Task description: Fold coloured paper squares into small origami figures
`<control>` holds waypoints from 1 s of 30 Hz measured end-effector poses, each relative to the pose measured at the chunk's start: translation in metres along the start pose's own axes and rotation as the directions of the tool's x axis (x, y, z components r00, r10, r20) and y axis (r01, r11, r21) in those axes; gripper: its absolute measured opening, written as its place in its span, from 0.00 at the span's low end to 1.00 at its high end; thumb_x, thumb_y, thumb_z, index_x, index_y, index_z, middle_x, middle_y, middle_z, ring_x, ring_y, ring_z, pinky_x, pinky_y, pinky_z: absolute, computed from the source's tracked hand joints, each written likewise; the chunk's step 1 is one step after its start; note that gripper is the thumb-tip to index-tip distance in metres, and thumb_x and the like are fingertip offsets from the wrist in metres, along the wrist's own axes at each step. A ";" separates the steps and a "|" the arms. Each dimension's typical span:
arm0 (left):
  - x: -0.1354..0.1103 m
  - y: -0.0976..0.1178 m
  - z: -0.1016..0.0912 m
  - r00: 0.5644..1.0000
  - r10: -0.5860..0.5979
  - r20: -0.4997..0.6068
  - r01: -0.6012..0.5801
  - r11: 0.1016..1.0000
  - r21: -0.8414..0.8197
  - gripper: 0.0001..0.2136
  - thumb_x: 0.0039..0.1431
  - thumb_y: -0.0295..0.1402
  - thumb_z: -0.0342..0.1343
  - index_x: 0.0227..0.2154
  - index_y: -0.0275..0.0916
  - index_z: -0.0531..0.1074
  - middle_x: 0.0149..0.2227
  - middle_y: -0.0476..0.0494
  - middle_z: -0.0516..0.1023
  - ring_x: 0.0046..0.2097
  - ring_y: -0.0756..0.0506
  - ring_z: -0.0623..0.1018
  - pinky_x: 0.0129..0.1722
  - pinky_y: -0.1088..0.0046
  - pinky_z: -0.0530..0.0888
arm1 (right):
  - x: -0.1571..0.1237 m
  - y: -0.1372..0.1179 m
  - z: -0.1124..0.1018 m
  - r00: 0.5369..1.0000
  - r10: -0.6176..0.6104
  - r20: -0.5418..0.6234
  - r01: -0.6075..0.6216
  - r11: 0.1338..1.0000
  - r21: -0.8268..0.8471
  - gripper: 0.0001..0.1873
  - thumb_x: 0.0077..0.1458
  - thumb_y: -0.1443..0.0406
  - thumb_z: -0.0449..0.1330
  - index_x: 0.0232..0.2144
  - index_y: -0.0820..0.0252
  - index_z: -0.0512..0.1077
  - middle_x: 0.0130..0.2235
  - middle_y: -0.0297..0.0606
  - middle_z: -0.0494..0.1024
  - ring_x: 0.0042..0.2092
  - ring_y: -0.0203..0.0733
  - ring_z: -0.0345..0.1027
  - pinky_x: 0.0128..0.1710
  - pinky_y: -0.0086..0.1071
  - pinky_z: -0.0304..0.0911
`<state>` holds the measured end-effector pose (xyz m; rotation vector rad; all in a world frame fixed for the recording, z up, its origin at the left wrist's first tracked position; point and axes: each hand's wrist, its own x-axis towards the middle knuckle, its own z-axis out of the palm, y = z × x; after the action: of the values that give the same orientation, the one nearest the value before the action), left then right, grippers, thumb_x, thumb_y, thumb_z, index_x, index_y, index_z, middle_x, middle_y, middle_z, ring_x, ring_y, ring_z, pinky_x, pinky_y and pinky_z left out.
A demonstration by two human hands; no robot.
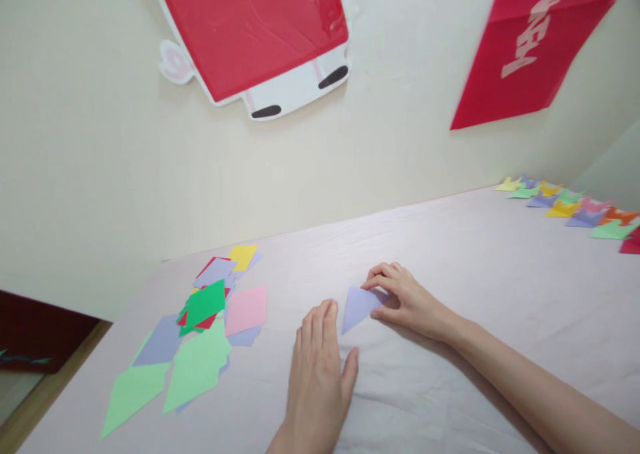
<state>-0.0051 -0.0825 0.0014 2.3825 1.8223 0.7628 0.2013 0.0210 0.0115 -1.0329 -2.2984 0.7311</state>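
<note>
A small lavender paper folded into a triangle (359,306) lies on the pale pink tablecloth (480,287). My right hand (407,301) pinches its right corner between thumb and fingers, holding it against the cloth. My left hand (320,367) rests flat on the cloth just left of and below the triangle, fingers together and stretched out, touching no paper.
Loose coloured paper squares (200,334) in green, lavender, pink, red and yellow lie scattered at the left. A row of folded paper shapes (575,207) lines the far right edge. A cream wall with red posters (250,34) stands behind.
</note>
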 end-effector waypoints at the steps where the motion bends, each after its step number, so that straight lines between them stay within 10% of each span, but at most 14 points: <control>1: 0.004 0.002 0.001 1.000 -0.003 0.020 0.004 0.999 -0.054 0.30 0.59 0.26 0.52 0.63 0.36 0.49 0.60 0.32 0.62 0.61 0.38 0.62 0.57 0.54 0.64 | 0.000 0.000 0.000 1.000 -0.012 -0.003 0.012 1.000 0.014 0.14 0.52 0.67 0.65 0.43 0.55 0.72 0.47 0.40 0.70 0.49 0.47 0.61 0.51 0.43 0.57; 7: 0.018 0.007 0.005 0.990 0.073 0.118 -0.044 0.973 -0.227 0.39 0.59 0.24 0.51 0.67 0.39 0.35 0.64 0.37 0.60 0.64 0.41 0.58 0.61 0.56 0.59 | -0.001 -0.005 -0.001 0.991 -0.133 -0.028 0.132 0.991 -0.025 0.10 0.50 0.77 0.61 0.31 0.57 0.72 0.42 0.38 0.70 0.46 0.44 0.60 0.49 0.39 0.58; 20: -0.003 0.018 0.012 0.988 0.140 0.072 -0.152 0.968 0.201 0.30 0.61 0.51 0.51 0.59 0.37 0.63 0.61 0.35 0.66 0.62 0.31 0.62 0.56 0.50 0.64 | 0.002 -0.004 -0.005 0.958 -0.285 0.030 0.275 0.887 -0.372 0.11 0.52 0.78 0.56 0.32 0.59 0.72 0.38 0.38 0.79 0.45 0.45 0.64 0.46 0.38 0.53; 26: -0.005 0.022 0.016 0.991 0.117 0.072 -0.128 0.977 0.170 0.33 0.57 0.49 0.57 0.59 0.30 0.63 0.54 0.30 0.70 0.58 0.32 0.66 0.54 0.54 0.68 | -0.010 -0.024 -0.001 0.956 -0.282 0.086 0.293 0.877 -0.382 0.17 0.49 0.77 0.55 0.41 0.60 0.73 0.50 0.42 0.76 0.53 0.51 0.62 0.52 0.44 0.54; 30: -0.001 0.023 0.013 0.987 0.086 0.134 -0.106 0.983 0.152 0.32 0.56 0.43 0.59 0.59 0.28 0.62 0.51 0.29 0.71 0.52 0.33 0.70 0.50 0.53 0.70 | -0.017 -0.026 0.006 0.928 -0.344 0.141 0.372 0.843 -0.388 0.15 0.54 0.76 0.52 0.38 0.59 0.74 0.42 0.43 0.78 0.45 0.48 0.67 0.47 0.42 0.59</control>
<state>0.0208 -0.0876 -0.0026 2.5671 1.7927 0.4759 0.1940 -0.0080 0.0202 -0.7079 -2.6666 0.1307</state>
